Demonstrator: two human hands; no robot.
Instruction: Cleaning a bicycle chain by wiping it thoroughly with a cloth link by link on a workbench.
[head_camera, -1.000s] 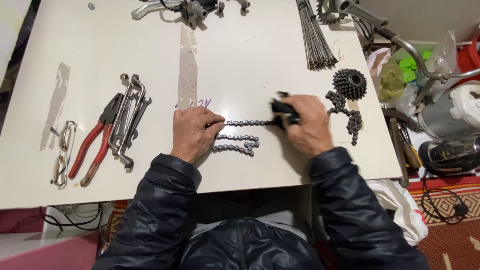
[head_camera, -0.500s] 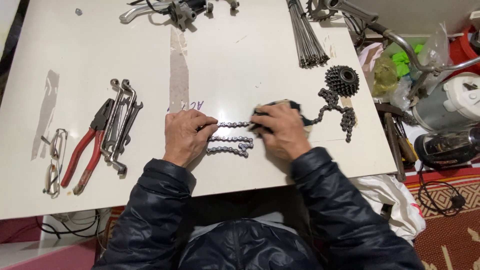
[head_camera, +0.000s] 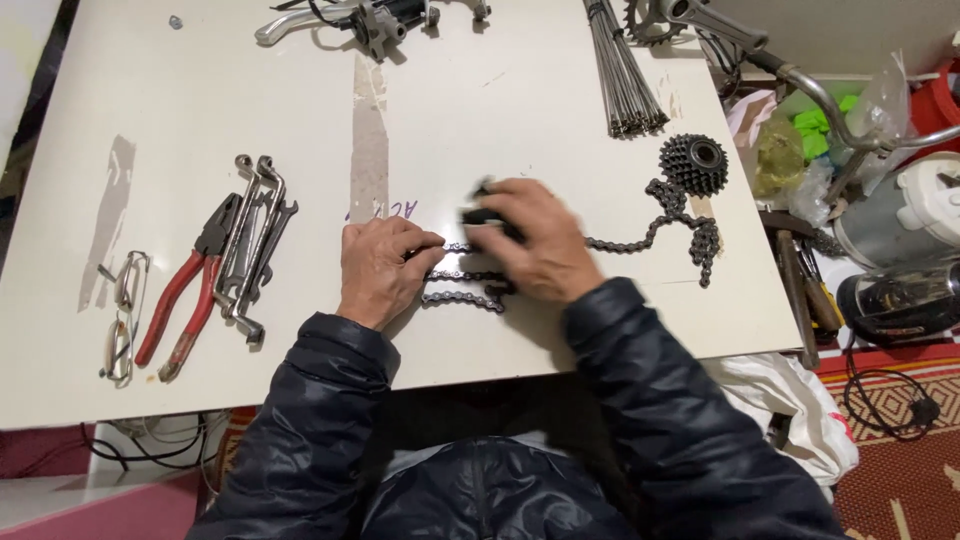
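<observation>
Here the left hand (head_camera: 383, 268) lies on the white table (head_camera: 500, 130), its fingertips pressed together on one end of the bicycle chain (head_camera: 462, 287), pinning it down. The right hand (head_camera: 535, 250) is just beside it, fingers curled around a small black tool (head_camera: 482, 216); it is blurred, so I cannot tell how tight the grip is. The chain is folded in short rows under both hands and runs away to the right of the fingers, toward a dark gear cluster (head_camera: 694, 163). The step in hand seems to be working along the chain with the tool. Further to the left of the fingers lie wrenches (head_camera: 256, 240), red pliers (head_camera: 190, 285) and glasses (head_camera: 122, 315).
</observation>
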